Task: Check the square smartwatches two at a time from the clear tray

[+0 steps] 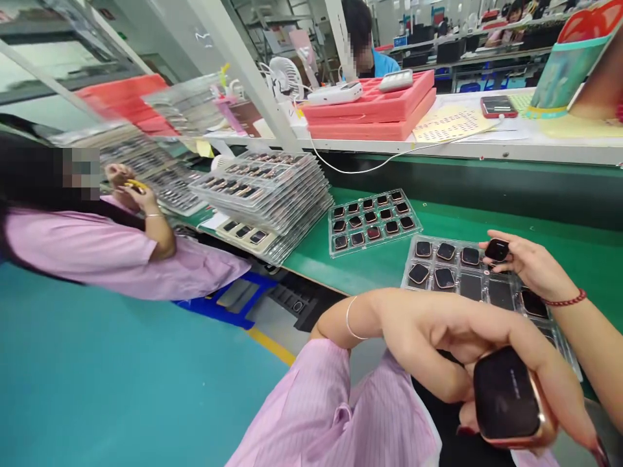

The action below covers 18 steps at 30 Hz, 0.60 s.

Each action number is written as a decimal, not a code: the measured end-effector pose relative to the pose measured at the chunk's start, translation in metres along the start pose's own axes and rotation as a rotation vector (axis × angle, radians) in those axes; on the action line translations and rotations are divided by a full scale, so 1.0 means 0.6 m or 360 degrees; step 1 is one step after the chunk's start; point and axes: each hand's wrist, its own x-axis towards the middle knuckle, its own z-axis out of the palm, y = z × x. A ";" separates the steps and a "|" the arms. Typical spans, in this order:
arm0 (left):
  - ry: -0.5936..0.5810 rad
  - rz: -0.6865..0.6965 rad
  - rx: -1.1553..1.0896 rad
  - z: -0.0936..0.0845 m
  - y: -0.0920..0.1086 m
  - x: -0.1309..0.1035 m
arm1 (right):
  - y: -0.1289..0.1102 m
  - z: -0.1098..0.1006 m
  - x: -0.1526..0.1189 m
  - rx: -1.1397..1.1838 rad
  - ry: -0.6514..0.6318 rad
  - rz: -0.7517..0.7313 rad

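Head view, its centre as the clock's hub: a smooth green bench [574,250] runs toward 3 o'clock beneath a white shelf [535,150], and a teal floor [121,383] spreads at 8. On the shelf at 1 sit red foam trays [360,122]; a co-worker in pink [92,250] sits at 9. Glossy clear trays form a tilted stack [296,207] at 10, while the far tray [329,235] lies flat at 3. Toward 4, the left hand [487,337] curls its fingers around a rounded-square watch case [509,395], black-glassed and copper-rimmed, nearest the camera. The right hand [530,266], at 3, pinches a smaller-looking dark case [497,250] between fingertips over the near tray [407,275]; contact with it cannot be told. Green bench top separates both trays from the shelf's dark underside [487,188]; the far tray's left corner nears the bench's front edge [311,275].
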 end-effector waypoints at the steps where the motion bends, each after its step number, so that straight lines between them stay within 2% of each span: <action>1: 0.0046 0.0026 0.0119 0.007 -0.006 -0.003 | -0.013 0.000 -0.004 0.0131 -0.0032 0.0023; 4: 0.0239 0.0195 0.0355 0.027 -0.016 -0.022 | -0.073 0.013 -0.036 0.0382 -0.0144 0.0044; 6: 0.0523 0.0401 0.0387 0.023 -0.012 -0.039 | -0.122 0.037 -0.074 0.0463 -0.0257 0.0058; 7: 0.0703 0.0511 0.0409 0.009 -0.008 -0.046 | -0.145 0.054 -0.097 0.0500 -0.0341 0.0058; 9: 0.1106 0.0707 0.0484 -0.040 -0.003 -0.051 | -0.186 0.090 -0.143 0.0555 -0.0610 0.0120; 10: 0.1317 0.0732 0.0526 -0.074 -0.004 -0.048 | -0.201 0.107 -0.164 0.0592 -0.0745 0.0164; 11: 0.1453 0.0718 0.0548 -0.110 -0.009 -0.042 | -0.213 0.122 -0.182 0.0643 -0.0837 0.0203; 13: 0.1549 0.0554 0.0510 -0.180 -0.028 -0.023 | -0.228 0.143 -0.209 0.0685 -0.0953 0.0277; 15: 0.1591 0.0380 0.0460 -0.234 -0.056 -0.005 | -0.235 0.150 -0.227 0.0665 -0.0967 0.0336; 18: 0.1658 0.0245 0.0427 -0.275 -0.096 0.008 | -0.243 0.152 -0.242 0.0637 -0.0895 0.0351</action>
